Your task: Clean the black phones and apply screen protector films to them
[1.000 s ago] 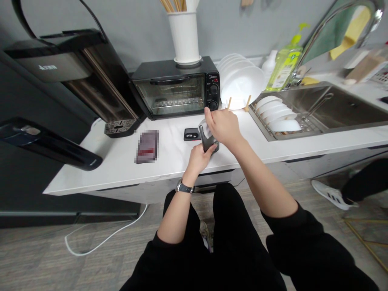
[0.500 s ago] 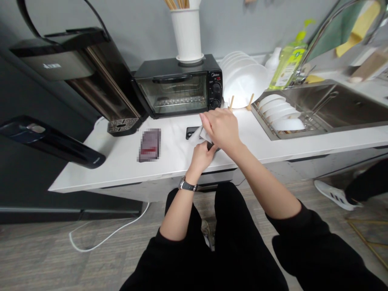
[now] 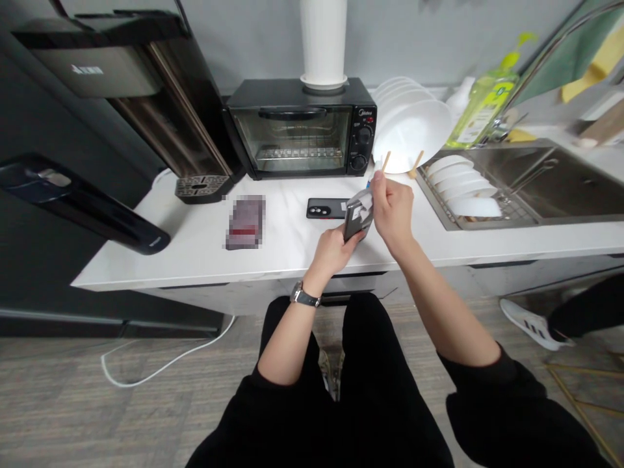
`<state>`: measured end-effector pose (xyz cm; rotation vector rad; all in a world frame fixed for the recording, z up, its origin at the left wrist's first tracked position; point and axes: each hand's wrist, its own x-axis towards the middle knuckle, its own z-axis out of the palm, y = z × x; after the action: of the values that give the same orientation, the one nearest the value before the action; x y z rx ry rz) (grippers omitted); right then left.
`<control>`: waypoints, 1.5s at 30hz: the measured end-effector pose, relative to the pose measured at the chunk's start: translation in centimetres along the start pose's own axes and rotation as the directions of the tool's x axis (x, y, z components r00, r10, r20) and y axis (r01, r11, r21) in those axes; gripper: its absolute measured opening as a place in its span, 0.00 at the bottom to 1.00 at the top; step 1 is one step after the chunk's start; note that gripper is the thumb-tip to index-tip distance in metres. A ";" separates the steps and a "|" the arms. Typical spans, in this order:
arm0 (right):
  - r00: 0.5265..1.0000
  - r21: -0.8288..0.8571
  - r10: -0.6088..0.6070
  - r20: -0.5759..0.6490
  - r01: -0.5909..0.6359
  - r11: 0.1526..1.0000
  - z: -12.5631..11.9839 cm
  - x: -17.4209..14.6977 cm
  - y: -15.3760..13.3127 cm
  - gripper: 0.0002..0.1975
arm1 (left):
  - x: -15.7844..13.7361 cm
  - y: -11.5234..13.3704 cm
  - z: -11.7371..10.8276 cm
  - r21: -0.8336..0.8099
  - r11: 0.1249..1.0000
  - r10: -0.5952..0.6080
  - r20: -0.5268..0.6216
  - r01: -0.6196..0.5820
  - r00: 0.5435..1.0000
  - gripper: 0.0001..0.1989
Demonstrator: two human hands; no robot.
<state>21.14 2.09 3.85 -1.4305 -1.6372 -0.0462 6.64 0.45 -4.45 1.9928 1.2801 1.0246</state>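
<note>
My left hand point(image 3: 333, 252) grips the lower end of a dark grey phone-like slab point(image 3: 354, 221) and holds it tilted above the white counter point(image 3: 195, 260). My right hand point(image 3: 394, 209) presses a small white wipe point(image 3: 366, 203) against the slab's upper face. A watch sits on my left wrist. Just behind the hands, a second black phone point(image 3: 324, 208) lies flat on the counter, camera side up.
A black toaster oven point(image 3: 299, 130) stands at the back with a white holder point(image 3: 323, 42) on top. White plates point(image 3: 412, 127) stand in a rack; a sink point(image 3: 536, 182) holds more dishes. A blurred dark packet point(image 3: 245, 221) lies left. Another person's shoe point(image 3: 529, 315) is at right.
My right hand has drawn the wipe from the slab's middle up toward its top right edge. The slab is raised and tilted more upright. The camera has shifted lower and left.
</note>
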 end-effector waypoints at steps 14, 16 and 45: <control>0.976 0.169 -0.055 -0.211 0.092 0.981 0.0 -1.0 2.5 0.25 | -0.6 0.0 0.1 -0.003 0.999 0.034 -0.188 -0.035 0.982 0.10; 0.973 0.293 0.099 -0.208 -0.035 0.955 0.3 -1.4 4.0 0.28 | -0.6 0.1 0.2 -0.040 0.999 0.029 -0.201 -0.037 0.979 0.09; 0.910 -0.133 -0.347 0.229 0.382 0.915 3.1 -8.7 0.2 0.18 | 0.3 -0.5 -0.5 0.102 0.993 -0.055 0.019 0.053 0.998 0.09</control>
<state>18.48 -2.68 -3.60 -1.2674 -2.0998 -0.2745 6.06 0.92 -4.52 2.0271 1.3916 0.9269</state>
